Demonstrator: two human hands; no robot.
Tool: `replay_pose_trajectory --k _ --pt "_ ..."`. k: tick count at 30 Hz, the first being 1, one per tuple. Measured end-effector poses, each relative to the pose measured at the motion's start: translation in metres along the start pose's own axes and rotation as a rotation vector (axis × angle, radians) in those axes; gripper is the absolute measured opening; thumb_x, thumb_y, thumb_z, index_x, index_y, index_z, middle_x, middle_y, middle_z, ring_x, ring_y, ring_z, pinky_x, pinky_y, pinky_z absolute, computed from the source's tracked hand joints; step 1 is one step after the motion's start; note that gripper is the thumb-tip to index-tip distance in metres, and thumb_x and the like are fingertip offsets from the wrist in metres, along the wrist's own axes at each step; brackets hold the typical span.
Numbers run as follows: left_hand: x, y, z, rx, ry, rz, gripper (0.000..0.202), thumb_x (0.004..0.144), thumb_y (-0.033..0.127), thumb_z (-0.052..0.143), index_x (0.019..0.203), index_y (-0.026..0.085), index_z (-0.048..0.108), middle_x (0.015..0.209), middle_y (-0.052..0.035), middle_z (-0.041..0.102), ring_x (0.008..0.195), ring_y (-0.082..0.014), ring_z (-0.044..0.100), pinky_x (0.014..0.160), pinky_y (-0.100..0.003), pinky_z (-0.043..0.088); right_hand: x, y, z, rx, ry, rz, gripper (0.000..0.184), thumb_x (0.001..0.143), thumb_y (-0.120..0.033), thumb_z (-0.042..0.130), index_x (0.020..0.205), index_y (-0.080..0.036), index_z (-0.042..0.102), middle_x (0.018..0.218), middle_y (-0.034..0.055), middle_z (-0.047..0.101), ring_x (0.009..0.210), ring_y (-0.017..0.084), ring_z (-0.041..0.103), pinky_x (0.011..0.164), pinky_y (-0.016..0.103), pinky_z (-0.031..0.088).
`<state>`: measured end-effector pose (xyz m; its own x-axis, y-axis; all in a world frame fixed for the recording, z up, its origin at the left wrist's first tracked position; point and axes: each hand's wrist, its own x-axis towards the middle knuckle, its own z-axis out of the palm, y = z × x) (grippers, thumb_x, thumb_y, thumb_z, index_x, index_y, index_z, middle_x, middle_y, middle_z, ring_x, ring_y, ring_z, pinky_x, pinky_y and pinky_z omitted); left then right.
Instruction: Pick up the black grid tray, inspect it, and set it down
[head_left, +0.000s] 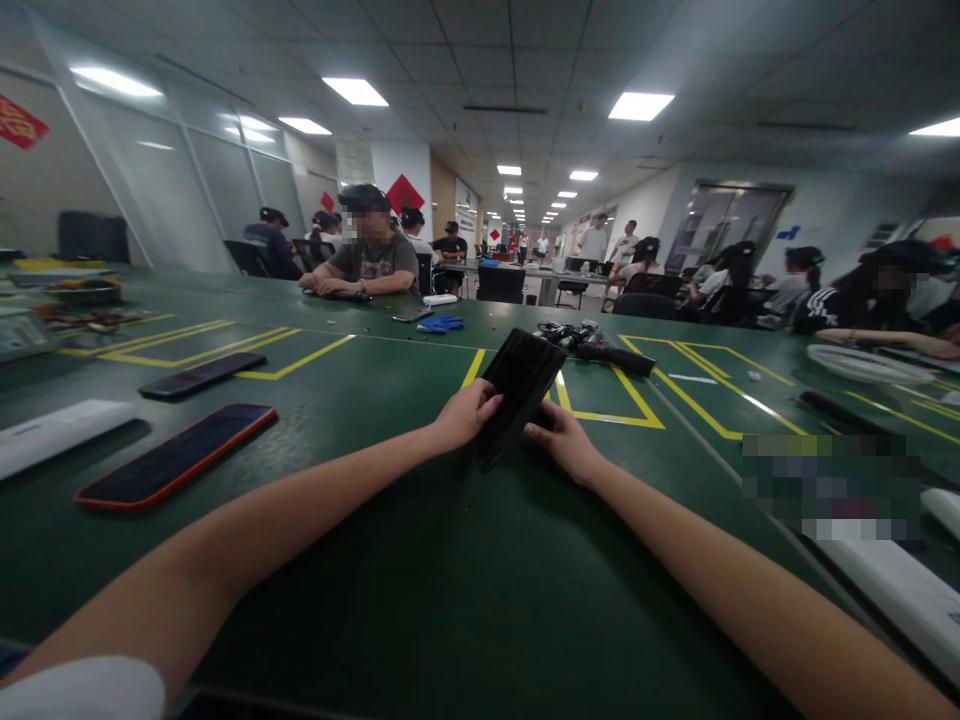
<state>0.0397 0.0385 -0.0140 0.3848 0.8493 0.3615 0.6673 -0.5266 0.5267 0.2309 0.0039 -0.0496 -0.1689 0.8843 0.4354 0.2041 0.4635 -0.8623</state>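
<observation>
A flat black rectangular object (519, 395) is tilted above the table in front of me; its exact kind is unclear. My left hand (466, 412) grips its left edge, with the thumb on the face turned toward me and the other fingers behind it. On the lower right side, my right hand (561, 440) holds it too, with its fingertips partly hidden behind it. Just beyond lies a cluttered heap of dark and metallic parts (574, 335) with a black handle-like piece (619, 358).
Yellow tape outlines mark the green table (420, 560). On the left lie an orange-cased phone (180, 455), a dark phone (202, 375) and a white box (64, 432). Blue gloves (441, 324) are farther back. A person (375, 250) sits across; white items (892, 570) lie right.
</observation>
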Motion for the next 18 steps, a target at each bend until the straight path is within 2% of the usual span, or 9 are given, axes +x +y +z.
replay_pose_trajectory --k 3,9,14,18 --pt "-0.007 0.0 0.002 -0.12 0.009 0.044 0.037 0.086 0.045 0.041 0.102 0.013 0.052 0.087 -0.0086 0.063 0.08 -0.0224 0.061 0.069 -0.033 0.046 -0.004 -0.002 0.002 0.024 -0.031 -0.011 0.042 0.068 -0.032 0.068 0.108 -0.02 0.059 0.11 0.0077 0.062 0.106 0.024 0.054 0.1 0.045 0.038" --pt "-0.024 0.006 0.007 -0.199 0.082 0.073 0.035 0.086 0.045 0.04 0.099 0.013 0.049 0.09 -0.0113 0.062 0.085 -0.0242 0.059 0.074 -0.036 0.046 -0.008 -0.007 0.0 0.067 -0.084 0.009 0.043 0.07 -0.033 0.067 0.111 -0.02 0.058 0.111 0.0075 0.06 0.107 0.024 0.053 0.099 0.045 0.039" --pt "-0.027 0.003 0.008 -0.17 0.034 0.117 0.033 0.085 0.042 0.042 0.104 0.015 0.047 0.1 -0.0134 0.06 0.093 -0.0258 0.058 0.079 -0.038 0.045 -0.007 -0.003 -0.002 -0.052 -0.153 -0.056 0.046 0.073 -0.037 0.065 0.114 -0.021 0.057 0.116 0.0083 0.059 0.11 0.025 0.051 0.101 0.046 0.036" --pt "-0.029 0.0 0.004 -0.096 -0.013 0.134 0.032 0.085 0.039 0.042 0.107 0.016 0.045 0.1 -0.0121 0.06 0.091 -0.0248 0.058 0.078 -0.036 0.044 -0.006 0.002 -0.003 -0.167 -0.155 -0.12 0.048 0.073 -0.042 0.064 0.116 -0.022 0.057 0.117 0.009 0.059 0.112 0.026 0.05 0.103 0.048 0.035"
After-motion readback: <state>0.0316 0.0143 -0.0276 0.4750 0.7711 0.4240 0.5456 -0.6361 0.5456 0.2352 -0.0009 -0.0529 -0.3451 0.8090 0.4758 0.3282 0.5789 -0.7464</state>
